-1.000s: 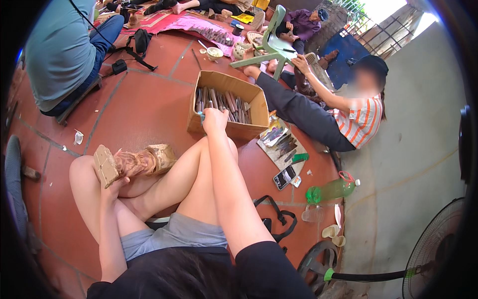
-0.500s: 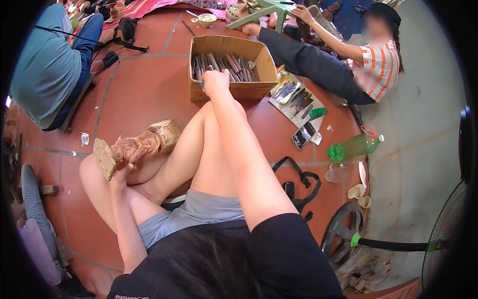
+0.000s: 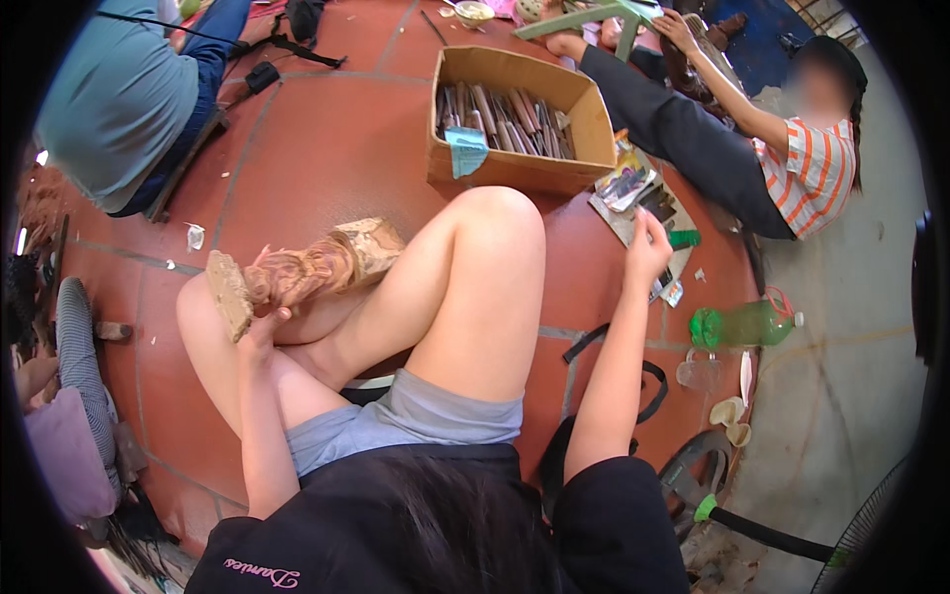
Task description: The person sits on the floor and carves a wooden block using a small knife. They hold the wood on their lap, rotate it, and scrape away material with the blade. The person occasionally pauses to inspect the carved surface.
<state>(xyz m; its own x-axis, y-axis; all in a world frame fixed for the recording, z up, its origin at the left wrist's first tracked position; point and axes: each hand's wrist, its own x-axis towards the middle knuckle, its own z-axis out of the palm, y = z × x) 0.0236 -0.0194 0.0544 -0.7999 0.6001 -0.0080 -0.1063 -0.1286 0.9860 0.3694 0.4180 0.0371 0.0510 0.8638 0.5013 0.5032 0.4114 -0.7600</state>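
My left hand grips a carved wooden figure by its rough block base, and the figure lies across my lap. Its other end is a pale uncarved block resting by my shin. Out to the right, my right hand is raised with the fingers pressed together; what they hold, if anything, I cannot make out. Behind that hand a board lies on the floor with a packet and dark strips on it. Beyond my knee stands a cardboard box of several wooden-handled carving tools. A blue cloth hangs over its near edge.
To the right lie a green bottle, a clear mug, a black strap and a fan. One person sits at the far right, another at the far left. Tiled floor surrounds me.
My right hand has left the box of tools and swung right, over beside the board. The view has shifted, and the left hand still holds the carving.
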